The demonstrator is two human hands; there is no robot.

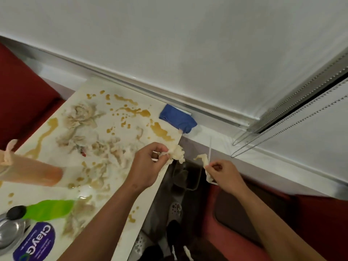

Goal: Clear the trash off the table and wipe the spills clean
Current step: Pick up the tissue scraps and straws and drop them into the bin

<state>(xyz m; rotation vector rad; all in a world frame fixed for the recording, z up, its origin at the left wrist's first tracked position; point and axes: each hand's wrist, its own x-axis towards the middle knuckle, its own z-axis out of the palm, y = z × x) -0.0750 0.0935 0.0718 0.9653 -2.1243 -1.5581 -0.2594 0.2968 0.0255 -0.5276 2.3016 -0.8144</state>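
The white table [62, 189] is smeared with brown spills [161, 130] and strewn with several soggy tissue clumps [82, 117]. My left hand [148, 164] pinches a crumpled wet tissue wad [177, 154] at the table's right edge. To the right of the table, my right hand [224, 174] pinches a thin torn strip of tissue [204, 160] over a dark bin [188, 178] on the floor. A blue cloth [177, 117] lies at the table's far right corner.
An orange tumbler [30, 172] lies at the left. At the near left stand a green bottle [49, 209], a purple-labelled container [35, 242] and a steel pot lid [9, 232]. Red seats [20, 95] flank the table. The wall and window blinds [293, 102] are close behind.
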